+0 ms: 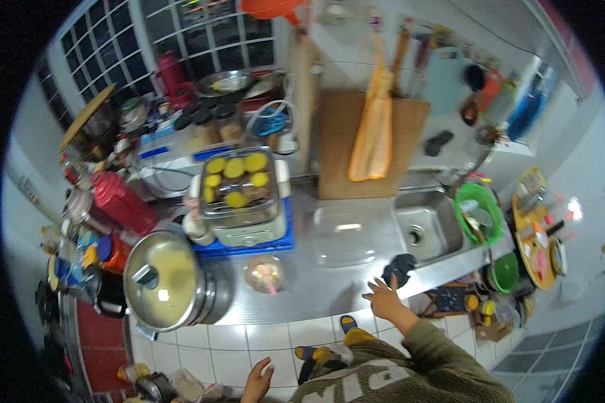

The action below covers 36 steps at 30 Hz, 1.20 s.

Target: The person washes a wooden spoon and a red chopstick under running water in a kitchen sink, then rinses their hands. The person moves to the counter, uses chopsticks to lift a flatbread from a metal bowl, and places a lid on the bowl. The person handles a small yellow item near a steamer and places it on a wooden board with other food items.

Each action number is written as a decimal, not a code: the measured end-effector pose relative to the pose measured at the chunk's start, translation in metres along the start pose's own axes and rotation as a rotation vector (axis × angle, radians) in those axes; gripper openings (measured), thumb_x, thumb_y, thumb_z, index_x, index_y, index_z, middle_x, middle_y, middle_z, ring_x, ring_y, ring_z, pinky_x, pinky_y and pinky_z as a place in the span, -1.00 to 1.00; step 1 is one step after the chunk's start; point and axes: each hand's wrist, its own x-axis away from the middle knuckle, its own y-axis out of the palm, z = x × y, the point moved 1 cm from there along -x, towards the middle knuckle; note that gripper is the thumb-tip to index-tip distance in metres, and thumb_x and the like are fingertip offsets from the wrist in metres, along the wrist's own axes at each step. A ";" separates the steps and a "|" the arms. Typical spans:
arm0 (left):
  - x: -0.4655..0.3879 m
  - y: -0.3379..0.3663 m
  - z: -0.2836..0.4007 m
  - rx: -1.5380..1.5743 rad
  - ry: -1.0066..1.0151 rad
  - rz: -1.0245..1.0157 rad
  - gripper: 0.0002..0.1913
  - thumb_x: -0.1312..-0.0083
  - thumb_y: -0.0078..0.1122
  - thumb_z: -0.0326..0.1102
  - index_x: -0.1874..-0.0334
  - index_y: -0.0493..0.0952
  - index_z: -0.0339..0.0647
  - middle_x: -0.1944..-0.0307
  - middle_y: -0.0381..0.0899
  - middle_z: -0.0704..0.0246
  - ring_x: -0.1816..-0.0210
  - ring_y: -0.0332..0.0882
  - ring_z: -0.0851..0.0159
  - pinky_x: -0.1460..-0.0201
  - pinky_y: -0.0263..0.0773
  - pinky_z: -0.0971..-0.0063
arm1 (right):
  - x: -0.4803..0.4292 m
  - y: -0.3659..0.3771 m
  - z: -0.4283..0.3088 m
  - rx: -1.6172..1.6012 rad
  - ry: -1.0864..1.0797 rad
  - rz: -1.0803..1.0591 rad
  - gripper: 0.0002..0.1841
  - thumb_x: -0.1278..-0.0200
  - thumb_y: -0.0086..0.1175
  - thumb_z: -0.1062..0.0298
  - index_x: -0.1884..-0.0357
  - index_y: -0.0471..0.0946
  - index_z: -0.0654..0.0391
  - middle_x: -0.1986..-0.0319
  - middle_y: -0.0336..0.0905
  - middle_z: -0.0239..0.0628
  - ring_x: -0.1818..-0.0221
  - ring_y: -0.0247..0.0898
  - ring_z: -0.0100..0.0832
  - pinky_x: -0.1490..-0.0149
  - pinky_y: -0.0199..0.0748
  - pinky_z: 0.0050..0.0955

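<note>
My right hand is over the front edge of the steel counter, fingers spread. Its fingertips are beside a crumpled black cloth; whether they touch it I cannot tell. Low in the view, my left hand hangs in front of the counter with thumb and fingers apart, holding nothing. Before me, a clear rectangular lid lies on the counter, left of the steel sink. Further left stands a small round container with a pink utensil in it.
A pale electric cooker holds several yellow round pieces under a clear cover. At left is a large lidded steel pot, near a red thermos. A brown board leans behind the counter. A green basket stands right of the sink.
</note>
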 end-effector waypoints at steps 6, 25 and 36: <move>-0.034 -0.025 0.064 -0.241 0.183 0.093 -0.55 -0.38 0.15 -0.12 -0.20 0.48 -0.26 -0.19 0.50 0.02 -0.24 0.43 -0.05 -0.23 0.38 0.18 | 0.000 0.009 0.001 -0.401 0.031 0.094 -0.66 -0.25 0.11 0.01 0.02 0.63 -0.07 0.05 0.61 -0.15 -0.10 0.47 -0.11 -0.16 0.32 0.20; 0.019 -0.202 -0.092 -0.204 -0.139 0.301 -0.45 -0.33 0.12 0.09 -0.23 0.49 -0.11 -0.10 0.58 0.13 -0.17 0.49 -0.01 -0.24 0.19 -0.16 | -0.227 -0.275 -0.430 -0.390 -0.883 0.589 -0.40 -0.22 0.12 0.32 -0.35 0.33 -0.04 0.14 0.54 -0.16 0.11 0.52 -0.10 0.06 0.44 -0.09; 0.049 -0.348 -0.170 -0.195 -0.128 0.357 -0.42 -0.34 0.09 0.09 -0.23 0.48 -0.21 -0.02 0.65 0.15 0.17 0.64 0.07 -0.23 0.28 -0.01 | -0.302 -0.267 -0.529 -0.292 -0.844 0.417 -0.74 -0.18 0.19 0.20 0.21 0.47 0.15 0.24 0.49 -0.13 0.10 0.45 -0.08 -0.03 0.37 -0.13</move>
